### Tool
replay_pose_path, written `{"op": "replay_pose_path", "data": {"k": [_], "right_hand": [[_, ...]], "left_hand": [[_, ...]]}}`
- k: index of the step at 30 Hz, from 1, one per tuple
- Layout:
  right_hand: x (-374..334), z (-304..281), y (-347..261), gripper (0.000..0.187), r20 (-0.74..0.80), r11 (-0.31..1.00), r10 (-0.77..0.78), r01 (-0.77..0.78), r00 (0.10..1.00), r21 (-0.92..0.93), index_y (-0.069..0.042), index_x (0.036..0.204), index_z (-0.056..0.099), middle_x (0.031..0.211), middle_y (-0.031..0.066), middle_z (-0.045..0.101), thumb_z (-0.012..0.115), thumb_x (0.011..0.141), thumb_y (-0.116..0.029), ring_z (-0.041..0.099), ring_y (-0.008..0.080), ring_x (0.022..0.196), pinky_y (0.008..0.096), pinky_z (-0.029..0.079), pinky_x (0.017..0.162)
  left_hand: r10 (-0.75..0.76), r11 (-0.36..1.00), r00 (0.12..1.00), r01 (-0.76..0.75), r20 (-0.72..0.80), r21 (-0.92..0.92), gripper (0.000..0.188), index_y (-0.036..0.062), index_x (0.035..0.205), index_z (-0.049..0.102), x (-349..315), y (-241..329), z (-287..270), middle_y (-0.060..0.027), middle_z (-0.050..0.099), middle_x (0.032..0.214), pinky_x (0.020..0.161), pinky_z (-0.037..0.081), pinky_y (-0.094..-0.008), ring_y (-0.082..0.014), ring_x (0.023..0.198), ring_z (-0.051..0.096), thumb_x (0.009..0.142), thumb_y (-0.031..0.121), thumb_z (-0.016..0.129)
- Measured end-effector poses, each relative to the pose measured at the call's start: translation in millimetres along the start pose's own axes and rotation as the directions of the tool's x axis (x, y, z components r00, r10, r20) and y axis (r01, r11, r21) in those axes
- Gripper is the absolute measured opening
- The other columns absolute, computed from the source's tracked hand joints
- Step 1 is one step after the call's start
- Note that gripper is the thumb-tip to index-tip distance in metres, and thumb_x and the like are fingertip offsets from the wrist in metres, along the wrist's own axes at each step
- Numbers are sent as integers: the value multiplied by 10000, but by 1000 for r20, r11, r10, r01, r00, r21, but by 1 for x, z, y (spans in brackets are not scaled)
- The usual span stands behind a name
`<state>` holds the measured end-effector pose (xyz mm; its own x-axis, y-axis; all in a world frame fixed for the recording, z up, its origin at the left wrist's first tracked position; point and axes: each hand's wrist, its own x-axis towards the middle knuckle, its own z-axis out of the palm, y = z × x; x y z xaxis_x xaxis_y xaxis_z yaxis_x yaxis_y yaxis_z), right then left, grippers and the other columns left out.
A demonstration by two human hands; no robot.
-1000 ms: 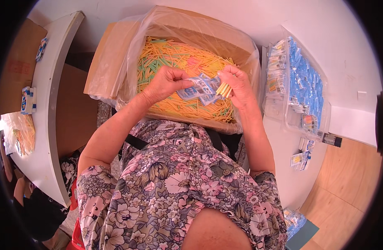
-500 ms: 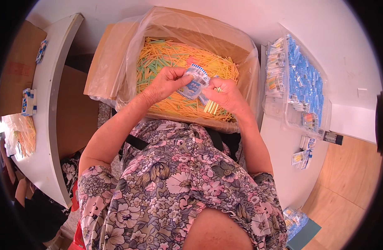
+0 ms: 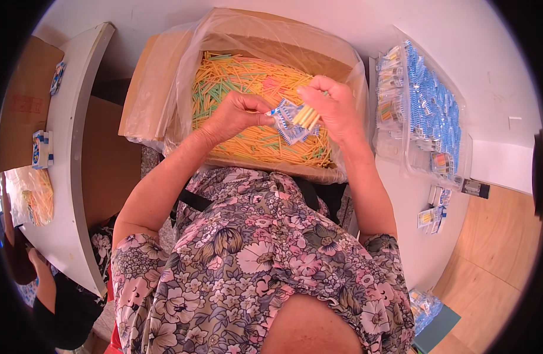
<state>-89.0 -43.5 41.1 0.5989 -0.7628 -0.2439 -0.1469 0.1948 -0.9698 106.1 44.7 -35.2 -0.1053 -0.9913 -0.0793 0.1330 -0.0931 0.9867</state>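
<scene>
In the middle of the frame, we have the left hand (image 3: 241,113) pinching the striped edge of a limp, clear plastic packet with blue-and-white borders (image 3: 290,131) between thumb and fingers. Whether it is one packet or several overlapped, we cannot tell. Just to the right, the right hand (image 3: 336,109) is closed around a small bundle of thin, pale yellow sticks (image 3: 307,117), their ends pointing down and left across the packet. We cannot tell whether those ends lie inside it or only in front.

Both hands are above a large brown cardboard carton (image 3: 277,169) with a clear plastic liner (image 3: 192,71), at the upper middle of the frame. In it lies a deep spread of loose orange, yellow, green and pink sticks (image 3: 248,146). At the upper right, a clear plastic tub (image 3: 392,148) holds rows of blue-and-white packets (image 3: 434,100); below it, a few more small packets (image 3: 429,218) lie on the white bench (image 3: 404,251).

We judge the step in hand to be bringing bundle and packet together. The next move, as we read it, calls for a steady left pinch on the slippery film, the packet's mouth found and spread, and the stick ends kept level within the right grip.
</scene>
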Motion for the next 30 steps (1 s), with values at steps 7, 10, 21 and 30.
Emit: {"op": "replay_pose_path", "data": {"k": [7, 10, 21, 30], "right_hand": [[7, 21, -1, 276, -50, 858, -284, 231, 957, -458, -21, 682, 549, 624, -49, 492, 653, 855, -210, 428, 39, 598, 229, 355, 521], [6, 30, -3, 256, 80, 754, -365, 345, 928, -559, -25, 749, 561, 619, -44, 496, 655, 858, -235, 427, 22, 609, 222, 358, 526], [-33, 14, 54, 170, 133, 435, -671, 532, 730, -726, -43, 908, 595, 775, 96, 592, 691, 798, -130, 575, 249, 652, 359, 443, 577], [-252, -134, -9, 166, -551, 842, -502, 232, 667, -488, 20, 892, 659, 814, 63, 651, 671, 758, -77, 617, 146, 696, 284, 496, 635]], "left_hand": [[3, 999, 999, -5, 53, 33, 81, -10, 866, 699, -1, 2, -1, -34, 681, 874, 779, 485, -243, -90, 823, 603, 792, 25, 698], [-44, 999, 998, 42, 51, 28, 91, -9, 884, 698, -3, 1, -3, -15, 673, 850, 780, 481, -239, -73, 814, 589, 810, 43, 687], [-84, 947, 987, 37, 135, 320, 199, 3, 958, 684, 8, -18, -1, 29, 623, 794, 724, 444, -239, -57, 786, 524, 828, 152, 660], [-137, 942, 984, 94, 113, 323, 273, 5, 1079, 651, -9, -13, -21, -67, 657, 1011, 841, 447, -293, -167, 959, 597, 845, 145, 632]]}}
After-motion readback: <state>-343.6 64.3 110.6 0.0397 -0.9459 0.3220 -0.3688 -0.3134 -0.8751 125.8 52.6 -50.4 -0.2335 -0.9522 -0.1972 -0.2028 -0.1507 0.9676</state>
